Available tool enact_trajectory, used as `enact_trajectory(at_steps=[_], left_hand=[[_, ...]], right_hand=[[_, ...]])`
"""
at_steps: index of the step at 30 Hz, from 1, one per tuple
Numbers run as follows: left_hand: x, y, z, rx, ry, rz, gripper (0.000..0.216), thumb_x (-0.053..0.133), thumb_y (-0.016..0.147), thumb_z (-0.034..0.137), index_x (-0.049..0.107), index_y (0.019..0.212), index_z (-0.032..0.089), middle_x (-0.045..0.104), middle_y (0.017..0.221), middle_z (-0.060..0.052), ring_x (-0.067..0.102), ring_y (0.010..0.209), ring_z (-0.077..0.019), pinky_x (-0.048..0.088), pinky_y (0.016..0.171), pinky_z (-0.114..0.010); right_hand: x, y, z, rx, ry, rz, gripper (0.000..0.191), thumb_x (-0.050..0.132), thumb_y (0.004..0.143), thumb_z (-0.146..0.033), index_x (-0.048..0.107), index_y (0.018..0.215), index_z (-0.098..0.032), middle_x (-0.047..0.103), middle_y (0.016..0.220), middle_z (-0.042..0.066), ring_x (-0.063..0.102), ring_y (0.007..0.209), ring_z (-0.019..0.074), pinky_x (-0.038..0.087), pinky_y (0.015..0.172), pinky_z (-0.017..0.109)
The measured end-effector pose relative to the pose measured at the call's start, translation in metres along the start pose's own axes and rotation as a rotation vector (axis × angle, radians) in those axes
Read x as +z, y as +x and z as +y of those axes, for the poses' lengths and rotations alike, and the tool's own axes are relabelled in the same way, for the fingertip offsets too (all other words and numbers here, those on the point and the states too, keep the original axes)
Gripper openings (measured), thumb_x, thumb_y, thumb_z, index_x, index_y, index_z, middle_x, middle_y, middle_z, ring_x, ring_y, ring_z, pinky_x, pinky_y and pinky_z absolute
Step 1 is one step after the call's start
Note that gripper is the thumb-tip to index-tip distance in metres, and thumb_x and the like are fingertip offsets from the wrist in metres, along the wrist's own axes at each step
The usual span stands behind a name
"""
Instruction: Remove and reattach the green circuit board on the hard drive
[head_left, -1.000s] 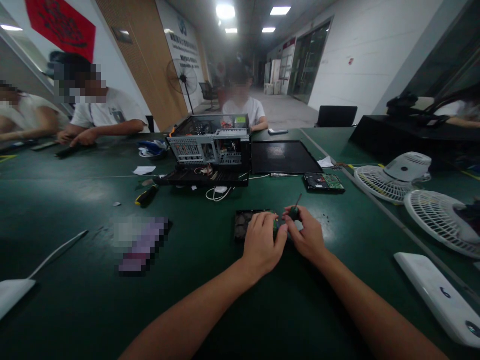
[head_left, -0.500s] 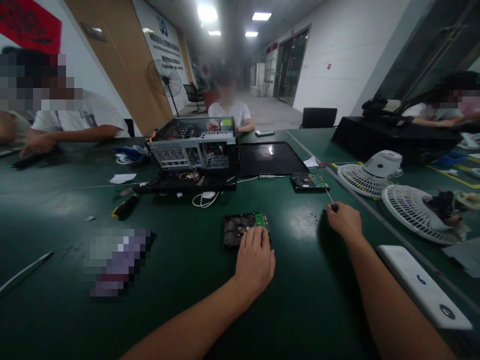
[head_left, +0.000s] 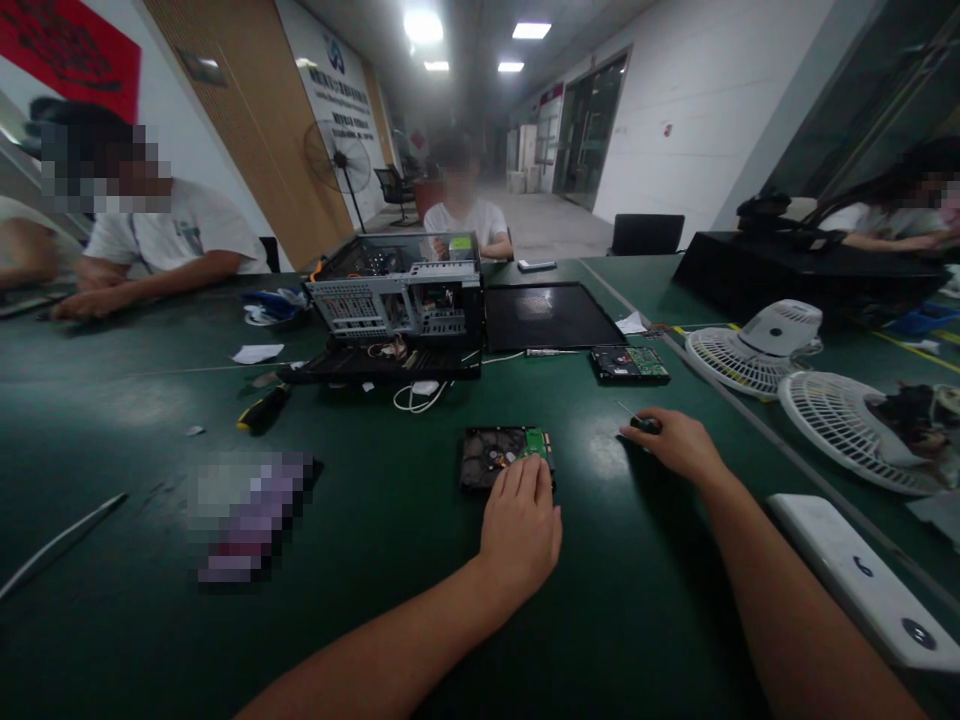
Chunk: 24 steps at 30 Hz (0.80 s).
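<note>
A hard drive lies on the green table in front of me, its green circuit board at the right end. My left hand grips its near right part, with the fingers over the top and partly hiding the board. To the right, my right hand is closed around the dark handle of a small screwdriver. Its thin shaft points left, above the table and apart from the drive. Farther back lies a second hard drive with its circuit board showing.
An opened computer case stands at the back, beside a black panel. White fan parts and a white casing lie right. Left are a yellow-black screwdriver, a blurred purple item and a cable. Other people sit around the table.
My right hand has moved left with the screwdriver, away from the second hard drive and closer to the first. My left hand stays on the first drive. The view has shifted slightly.
</note>
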<state>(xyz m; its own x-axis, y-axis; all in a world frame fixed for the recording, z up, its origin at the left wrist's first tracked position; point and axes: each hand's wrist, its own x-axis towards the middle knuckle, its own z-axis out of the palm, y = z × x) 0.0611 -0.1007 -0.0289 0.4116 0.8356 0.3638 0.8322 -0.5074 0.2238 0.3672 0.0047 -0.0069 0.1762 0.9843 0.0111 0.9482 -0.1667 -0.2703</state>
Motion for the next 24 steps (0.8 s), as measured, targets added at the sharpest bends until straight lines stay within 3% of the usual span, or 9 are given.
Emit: enact_trajectory(at_steps=[4, 8, 12, 24], left_hand=[[-0.002, 0.000, -0.001, 0.003, -0.021, 0.002, 0.056, 0.051, 0.096, 0.030, 0.050, 0.149, 0.011, 0.056, 0.145, -0.018, 0.052, 0.135, -0.0341, 0.042, 0.117, -0.052], [-0.001, 0.000, 0.000, -0.002, -0.018, 0.007, 0.056, 0.051, 0.096, 0.030, 0.050, 0.148, 0.012, 0.056, 0.146, -0.017, 0.052, 0.135, -0.0349, 0.043, 0.117, -0.053], [0.002, -0.001, 0.000, -0.003, -0.005, 0.014, 0.057, 0.051, 0.096, 0.030, 0.049, 0.150, 0.013, 0.055, 0.146, -0.018, 0.052, 0.136, -0.0360, 0.043, 0.116, -0.057], [0.003, 0.001, -0.002, 0.023, -0.009, 0.013, 0.058, 0.051, 0.095, 0.031, 0.050, 0.149, 0.009, 0.056, 0.145, -0.020, 0.052, 0.133, -0.0366, 0.043, 0.115, -0.057]], right_hand=[[-0.003, 0.001, 0.010, -0.004, 0.135, -0.019, 0.050, 0.077, 0.075, -0.059, 0.079, 0.110, -0.024, 0.078, 0.102, 0.010, 0.071, 0.090, 0.0301, 0.052, 0.074, 0.038], [-0.003, 0.001, 0.022, -0.038, 0.273, -0.050, 0.046, 0.079, 0.073, -0.055, 0.080, 0.108, -0.025, 0.078, 0.091, 0.007, 0.069, 0.072, 0.0247, 0.052, 0.064, 0.036], [0.000, 0.003, 0.032, -0.037, 0.331, 0.001, 0.043, 0.081, 0.071, -0.050, 0.081, 0.104, -0.024, 0.078, 0.085, 0.007, 0.067, 0.065, 0.0230, 0.050, 0.059, 0.035], [0.001, 0.006, 0.018, 0.022, 0.110, 0.015, 0.034, 0.073, 0.081, -0.047, 0.081, 0.105, -0.025, 0.080, 0.093, 0.008, 0.073, 0.084, 0.0281, 0.052, 0.071, 0.036]])
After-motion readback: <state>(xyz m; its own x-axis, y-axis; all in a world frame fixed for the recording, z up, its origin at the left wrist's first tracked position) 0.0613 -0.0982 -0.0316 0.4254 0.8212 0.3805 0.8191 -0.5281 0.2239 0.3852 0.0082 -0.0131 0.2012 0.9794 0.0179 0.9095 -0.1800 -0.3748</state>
